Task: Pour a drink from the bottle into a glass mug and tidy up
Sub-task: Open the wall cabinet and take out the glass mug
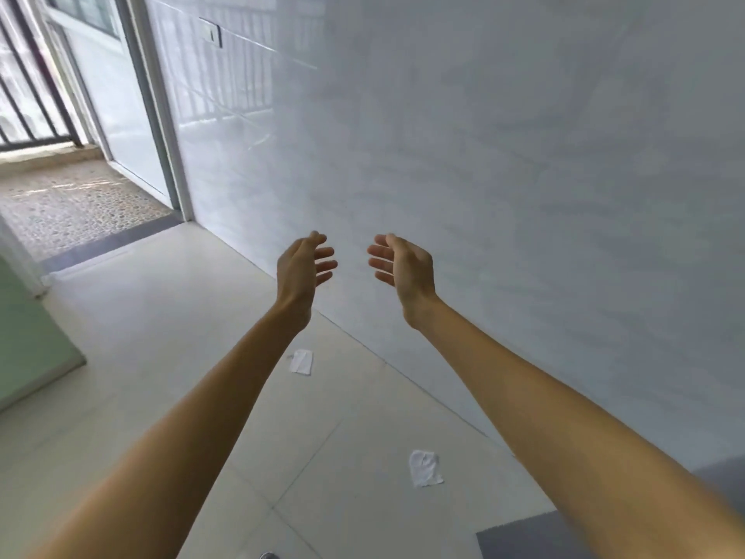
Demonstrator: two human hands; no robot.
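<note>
My left hand and my right hand are stretched out in front of me at mid-frame, palms facing each other a short gap apart. The fingers of both are relaxed and slightly bent, and neither holds anything. No bottle and no glass mug are in view. Behind the hands is a white tiled wall.
Two crumpled white paper scraps lie on the pale floor tiles. A doorway at the left leads to a pebbled balcony floor with a black railing. A pale green cabinet side stands at the far left. A dark grey surface shows bottom right.
</note>
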